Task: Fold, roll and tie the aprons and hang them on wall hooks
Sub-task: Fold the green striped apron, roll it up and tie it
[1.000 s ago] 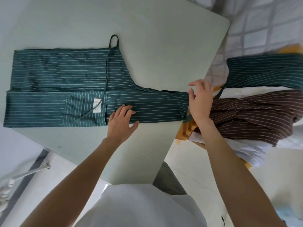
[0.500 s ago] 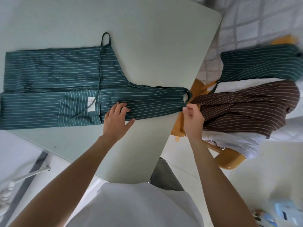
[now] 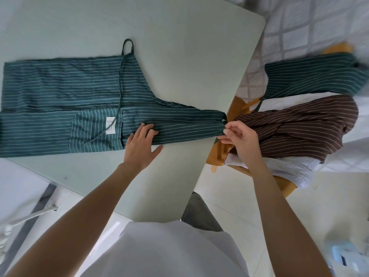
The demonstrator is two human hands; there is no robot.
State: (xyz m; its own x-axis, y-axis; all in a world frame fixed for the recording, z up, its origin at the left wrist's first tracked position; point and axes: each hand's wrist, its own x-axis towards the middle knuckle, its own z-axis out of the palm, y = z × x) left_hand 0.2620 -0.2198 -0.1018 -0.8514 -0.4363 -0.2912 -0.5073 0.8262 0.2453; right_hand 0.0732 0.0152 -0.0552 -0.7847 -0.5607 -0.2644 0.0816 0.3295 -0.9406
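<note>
A green apron with thin white stripes (image 3: 79, 100) lies folded lengthwise across the pale table (image 3: 179, 47). A white label shows near its middle and a strap loop pokes out at its far edge. My left hand (image 3: 141, 144) presses flat on the apron's narrow bib part, fingers straight. My right hand (image 3: 238, 137) pinches the bib's end at the table's right edge.
To the right, off the table, a yellow chair (image 3: 283, 184) carries a pile of cloth: a brown striped apron (image 3: 299, 128), a second green striped apron (image 3: 311, 76) and white fabric (image 3: 289, 168). The tiled floor lies below, with a metal stand at the lower left.
My right hand has dropped from the top of the bib's end to its near corner and now pinches it. My left hand has stayed pressed on the apron.
</note>
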